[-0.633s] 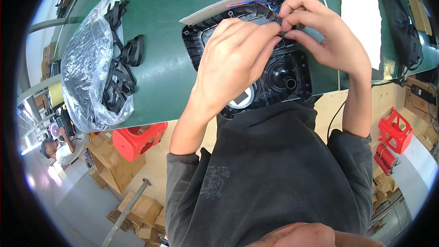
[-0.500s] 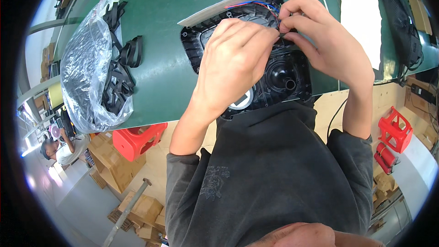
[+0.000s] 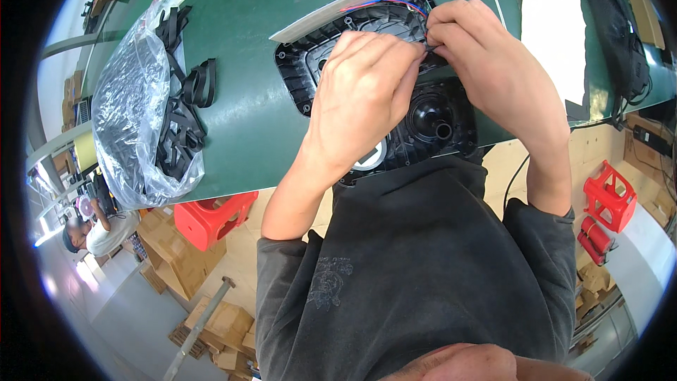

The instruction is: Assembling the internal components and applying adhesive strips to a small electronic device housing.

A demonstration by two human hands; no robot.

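Note:
My left hand point(image 3: 363, 95) reaches over a black plastic housing point(image 3: 293, 77), its thumb and fingers pinched together. My right hand point(image 3: 486, 63) is closed too, its fingertips meeting those of the left at the housing's right side. Something small and dark shows between the fingertips; its kind is hidden. Red and blue wires point(image 3: 384, 1) run along the far rim towards my right fingers. Nearer me lies a second black housing part point(image 3: 462, 123) with a round, cone-like socket and a white-ringed disc point(image 3: 372, 157), partly covered by my left wrist.
A grey flat strip point(image 3: 342, 8) leans along the housing's far edge on the green table point(image 3: 247, 127). To the left lies a clear plastic bag point(image 3: 130, 99) with black straps point(image 3: 185, 134). White sheet material point(image 3: 553, 35) and a black bag point(image 3: 620, 49) are at the right. Red stools point(image 3: 211, 220) stand below.
My right fingers have curled in closer to the left fingertips. The hands and housing have shifted very slightly left in the picture; the pinch stays in the same spot.

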